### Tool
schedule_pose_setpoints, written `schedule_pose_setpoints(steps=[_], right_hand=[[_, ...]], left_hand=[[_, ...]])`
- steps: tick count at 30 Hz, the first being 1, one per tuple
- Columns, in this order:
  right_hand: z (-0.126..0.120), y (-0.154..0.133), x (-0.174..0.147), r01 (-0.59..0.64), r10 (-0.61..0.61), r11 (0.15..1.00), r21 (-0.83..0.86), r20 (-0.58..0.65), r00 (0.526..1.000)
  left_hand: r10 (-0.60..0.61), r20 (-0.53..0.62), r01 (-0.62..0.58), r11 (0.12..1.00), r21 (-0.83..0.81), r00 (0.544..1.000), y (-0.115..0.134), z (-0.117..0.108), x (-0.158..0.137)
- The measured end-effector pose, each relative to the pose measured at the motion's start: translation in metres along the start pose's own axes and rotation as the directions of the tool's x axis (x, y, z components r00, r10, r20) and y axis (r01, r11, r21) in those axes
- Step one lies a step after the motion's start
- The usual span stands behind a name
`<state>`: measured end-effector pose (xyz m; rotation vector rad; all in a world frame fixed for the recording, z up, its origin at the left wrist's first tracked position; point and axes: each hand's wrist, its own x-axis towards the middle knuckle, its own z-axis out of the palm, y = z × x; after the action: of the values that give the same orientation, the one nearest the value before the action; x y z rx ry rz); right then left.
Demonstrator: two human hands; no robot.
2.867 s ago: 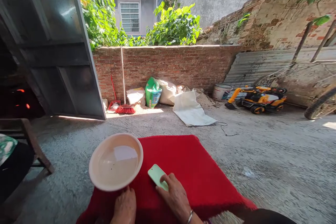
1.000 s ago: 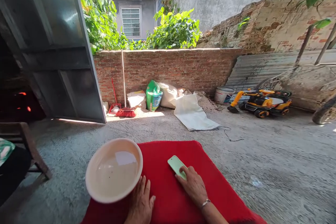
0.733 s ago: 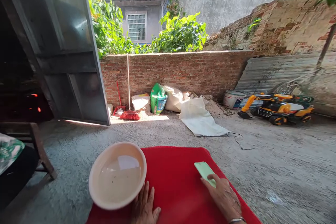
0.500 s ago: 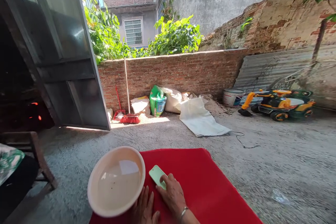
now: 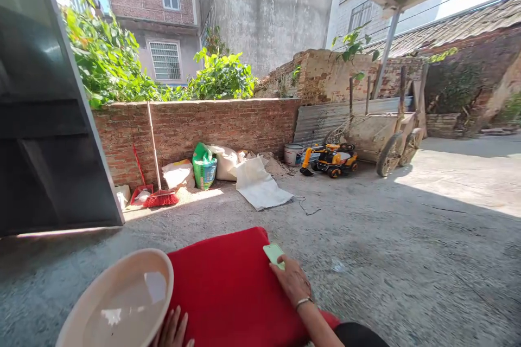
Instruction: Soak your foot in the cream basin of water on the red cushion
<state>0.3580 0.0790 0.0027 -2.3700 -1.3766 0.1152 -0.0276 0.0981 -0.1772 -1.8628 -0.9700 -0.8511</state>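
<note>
A pale green phone (image 5: 274,252) is gripped in my right hand (image 5: 293,281), at the right edge of a table draped in red cloth (image 5: 228,282). A bracelet circles that wrist. My left hand (image 5: 173,329) rests on the cloth with its fingers stretched out, right beside a large cream basin (image 5: 166,287). Water fills part of the basin, with light reflecting off its surface. The lower part of my left hand is cut off by the bottom of the view.
A dark metal door (image 5: 44,135) stands at the left. Along the brick wall (image 5: 244,124) are a red broom (image 5: 161,199), a dustpan (image 5: 142,194), a green sack (image 5: 204,168) and a white sheet (image 5: 262,187). Farther right are a toy excavator (image 5: 331,160) and a cart (image 5: 370,135).
My right hand has carried the phone rightward from the middle of the cloth to its edge. My left hand stays beside the basin. The view has turned right, bringing the cart into sight.
</note>
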Motion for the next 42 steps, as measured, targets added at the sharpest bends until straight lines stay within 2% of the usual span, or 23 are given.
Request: schedule_pose_setpoints(steps=[4,7,10,13,16,19,21,23,26,29,32,35,38,42], right_hand=[[0.006,0.000,0.000,0.037,-0.038,0.997,0.065,0.025,0.999],[0.014,-0.020,0.000,0.100,-0.105,0.991,0.094,0.052,0.993],[0.026,-0.061,-0.004,0.193,-0.204,0.976,0.100,0.116,0.972],[0.045,-0.115,-0.017,0.292,-0.308,0.950,0.110,0.178,0.935],[0.069,-0.167,-0.036,0.385,-0.405,0.914,0.129,0.212,0.890],[0.085,-0.197,-0.048,0.441,-0.462,0.887,0.139,0.239,0.854],[0.086,-0.198,-0.043,0.450,-0.468,0.884,0.129,0.248,0.848],[0.078,-0.181,-0.027,0.428,-0.438,0.899,0.098,0.247,0.864],[0.050,-0.131,0.011,0.324,-0.322,0.946,0.026,0.219,0.921],[0.016,-0.076,0.046,0.160,-0.152,0.986,-0.036,0.164,0.975],[-0.001,-0.049,0.061,0.036,-0.029,0.998,-0.051,0.118,0.993],[0.012,-0.068,0.052,0.087,-0.086,0.996,-0.003,0.113,0.990],[0.046,-0.122,0.024,0.241,-0.249,0.968,0.066,0.160,0.955],[0.084,-0.196,-0.018,0.402,-0.421,0.907,0.124,0.231,0.877]], left_hand=[[0.002,0.098,-0.003,1.000,0.003,0.995,0.003,-0.024,0.021],[-0.013,0.151,0.012,1.000,0.008,0.988,0.012,-0.038,0.031],[-0.110,0.232,0.114,0.993,-0.006,0.967,0.026,-0.043,0.031],[-0.209,0.302,0.235,0.971,-0.053,0.930,0.038,-0.043,0.028],[-0.239,0.298,0.279,0.955,-0.098,0.924,0.044,-0.040,0.024],[-0.251,0.298,0.294,0.950,-0.109,0.921,0.046,-0.038,0.022],[-0.261,0.353,0.316,0.943,-0.105,0.898,0.046,-0.039,0.021],[-0.272,0.413,0.340,0.935,-0.099,0.869,0.047,-0.041,0.022],[-0.286,0.426,0.358,0.928,-0.100,0.858,0.049,-0.044,0.025],[-0.291,0.421,0.363,0.926,-0.102,0.859,0.051,-0.042,0.023],[-0.297,0.424,0.368,0.925,-0.095,0.855,0.055,-0.033,0.015],[-0.326,0.364,0.379,0.922,-0.083,0.872,0.061,-0.019,0.003],[-0.344,0.280,0.379,0.922,-0.082,0.897,0.064,-0.012,-0.004],[-0.324,0.238,0.352,0.932,-0.085,0.916,0.061,-0.018,0.002]])
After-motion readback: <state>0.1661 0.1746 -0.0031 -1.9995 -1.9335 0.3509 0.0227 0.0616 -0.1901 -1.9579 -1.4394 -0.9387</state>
